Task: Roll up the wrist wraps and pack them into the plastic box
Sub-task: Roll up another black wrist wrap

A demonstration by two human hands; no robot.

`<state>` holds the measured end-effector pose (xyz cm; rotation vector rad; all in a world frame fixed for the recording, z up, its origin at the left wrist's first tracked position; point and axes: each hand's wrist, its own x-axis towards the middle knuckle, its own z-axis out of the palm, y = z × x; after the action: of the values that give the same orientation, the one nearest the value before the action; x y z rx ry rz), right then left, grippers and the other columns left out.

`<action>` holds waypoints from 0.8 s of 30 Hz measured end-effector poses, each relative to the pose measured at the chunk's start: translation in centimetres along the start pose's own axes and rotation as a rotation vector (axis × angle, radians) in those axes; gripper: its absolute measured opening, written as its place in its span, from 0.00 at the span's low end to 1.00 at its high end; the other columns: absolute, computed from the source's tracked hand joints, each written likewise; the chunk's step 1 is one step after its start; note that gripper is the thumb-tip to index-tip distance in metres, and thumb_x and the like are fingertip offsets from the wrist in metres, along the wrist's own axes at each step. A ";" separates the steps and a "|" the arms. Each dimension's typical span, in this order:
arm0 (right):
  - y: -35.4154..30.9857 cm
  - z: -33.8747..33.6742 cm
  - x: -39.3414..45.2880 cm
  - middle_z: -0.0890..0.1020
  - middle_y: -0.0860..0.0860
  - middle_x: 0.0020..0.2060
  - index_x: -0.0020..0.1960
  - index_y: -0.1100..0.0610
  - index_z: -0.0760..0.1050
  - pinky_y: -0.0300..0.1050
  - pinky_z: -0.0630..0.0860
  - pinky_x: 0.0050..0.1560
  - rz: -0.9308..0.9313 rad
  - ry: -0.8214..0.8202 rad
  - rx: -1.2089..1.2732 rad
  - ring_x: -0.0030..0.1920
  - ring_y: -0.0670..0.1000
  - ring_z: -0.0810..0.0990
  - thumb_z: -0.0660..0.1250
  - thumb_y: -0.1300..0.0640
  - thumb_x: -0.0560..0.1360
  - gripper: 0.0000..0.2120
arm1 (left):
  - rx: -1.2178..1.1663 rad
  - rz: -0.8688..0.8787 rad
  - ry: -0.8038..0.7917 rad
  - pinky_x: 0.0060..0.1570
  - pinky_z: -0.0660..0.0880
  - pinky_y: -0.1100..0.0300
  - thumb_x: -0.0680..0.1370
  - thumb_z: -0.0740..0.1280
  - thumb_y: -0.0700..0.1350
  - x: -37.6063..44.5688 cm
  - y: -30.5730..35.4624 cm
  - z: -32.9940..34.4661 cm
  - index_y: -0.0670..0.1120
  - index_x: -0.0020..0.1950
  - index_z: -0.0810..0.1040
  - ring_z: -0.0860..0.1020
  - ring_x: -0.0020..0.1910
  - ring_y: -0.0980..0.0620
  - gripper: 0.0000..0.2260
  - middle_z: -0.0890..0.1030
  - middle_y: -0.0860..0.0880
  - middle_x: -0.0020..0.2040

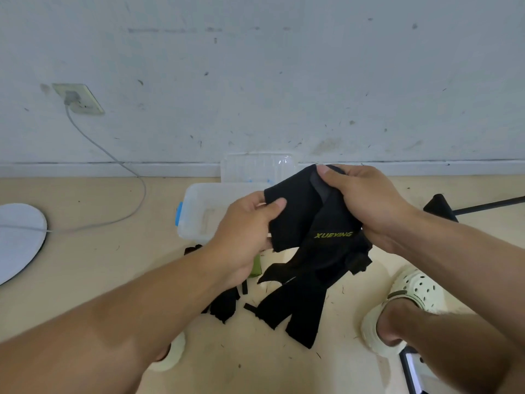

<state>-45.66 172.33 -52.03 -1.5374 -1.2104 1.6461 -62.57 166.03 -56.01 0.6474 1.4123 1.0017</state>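
Both hands, left hand (pixel 247 234) and right hand (pixel 366 200), pinching black wrist wrap (pixel 306 223) above plastic box (pixel 196 211), starting rolling; next probably needing tight roll.

We are looking down at a beige floor (pixel 85 280) filling the lower half of the frame. A clear plastic box (pixel 199 211) with a blue latch is sitting at centre, its lid (pixel 255 166) leaning against the wall behind. More black wrist wraps (pixel 224 305) are lying below centre. A white round base (pixel 20 237) is lying at left, its grey cable (pixel 136 206) trailing across. Pale clogs (pixel 409 302) are standing at lower right.
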 end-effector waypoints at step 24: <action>0.2 -1.5 -0.8 0.85 0.57 0.39 0.48 0.54 0.80 0.48 0.80 0.45 -0.128 -0.525 -0.585 0.38 0.53 0.81 0.70 0.53 0.80 0.05 | -0.017 0.111 0.250 0.63 0.80 0.45 0.84 0.65 0.37 2.0 0.8 -1.6 0.49 0.74 0.70 0.83 0.61 0.47 0.19 0.84 0.50 0.62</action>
<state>-44.06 171.85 -51.72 -1.3215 -2.1746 1.7589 -64.56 167.83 -56.44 0.6085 1.5973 1.2138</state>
